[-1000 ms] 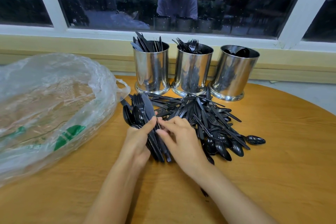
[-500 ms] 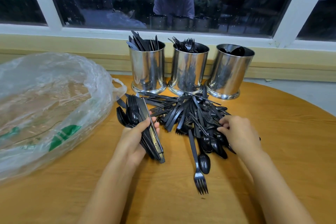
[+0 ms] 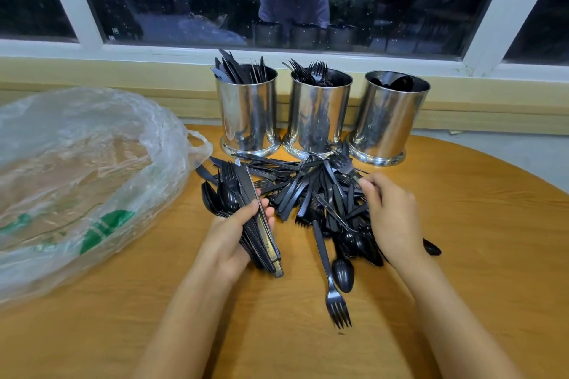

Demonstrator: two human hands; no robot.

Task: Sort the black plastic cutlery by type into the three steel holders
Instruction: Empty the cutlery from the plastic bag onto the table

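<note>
Three steel holders stand in a row at the table's far edge: the left holder point(image 3: 248, 114) has knives, the middle holder point(image 3: 318, 114) has forks, the right holder point(image 3: 388, 120) has spoons. A heap of black cutlery point(image 3: 320, 194) lies in front of them. My left hand point(image 3: 229, 237) grips a mixed bundle of cutlery point(image 3: 246, 209) with spoons, forks and a knife in it. My right hand point(image 3: 391, 215) rests on the right side of the heap, fingers curled among the pieces; what they grip is hidden. A loose fork point(image 3: 331, 280) and spoon point(image 3: 342, 274) lie nearest me.
A large crumpled clear plastic bag point(image 3: 77, 175) covers the left part of the round wooden table point(image 3: 477, 240). A window sill and dark window run behind the holders. The table's rim curves away at the right.
My right hand left the bundle and moved right onto the heap, then a little farther back. A fork and a spoon now lie loose near me. My left hand keeps its bundle.
</note>
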